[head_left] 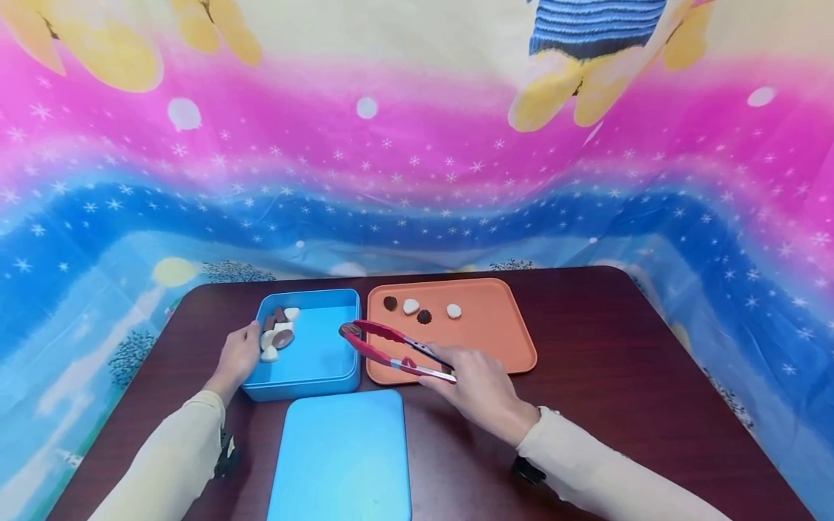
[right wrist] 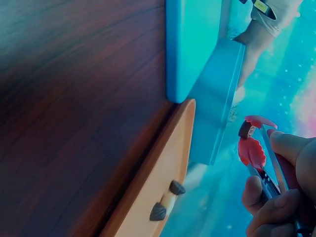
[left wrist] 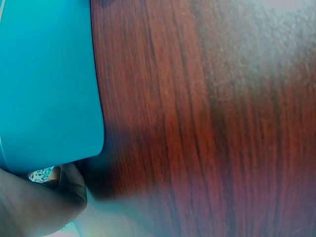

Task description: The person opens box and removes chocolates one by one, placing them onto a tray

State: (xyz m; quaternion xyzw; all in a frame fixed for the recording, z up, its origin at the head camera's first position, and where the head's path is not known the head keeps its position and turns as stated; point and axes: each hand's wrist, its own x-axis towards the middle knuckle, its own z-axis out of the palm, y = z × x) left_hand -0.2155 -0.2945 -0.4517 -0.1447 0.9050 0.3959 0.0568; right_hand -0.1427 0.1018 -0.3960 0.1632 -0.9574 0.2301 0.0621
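Observation:
My right hand [head_left: 478,387] grips red-tipped metal tongs [head_left: 397,358]. Between the tips is a dark brown chocolate [head_left: 350,331], held above the right rim of an open blue box [head_left: 313,380]; the right wrist view also shows the pinched chocolate [right wrist: 245,129]. At the box's left side, my left hand [head_left: 237,358] holds the wall, its fingers partly hidden. Brown and white chocolates [head_left: 283,339] lie along the left inside of the box. On an orange tray [head_left: 495,340] to the right rest dark chocolates [head_left: 424,316] and white chocolates [head_left: 453,311].
A blue lid [head_left: 342,459] lies flat on the dark wooden table [head_left: 606,376], in front of the box. The tray stands close beside the box's right wall. A printed cloth [head_left: 423,145] hangs behind and around the table.

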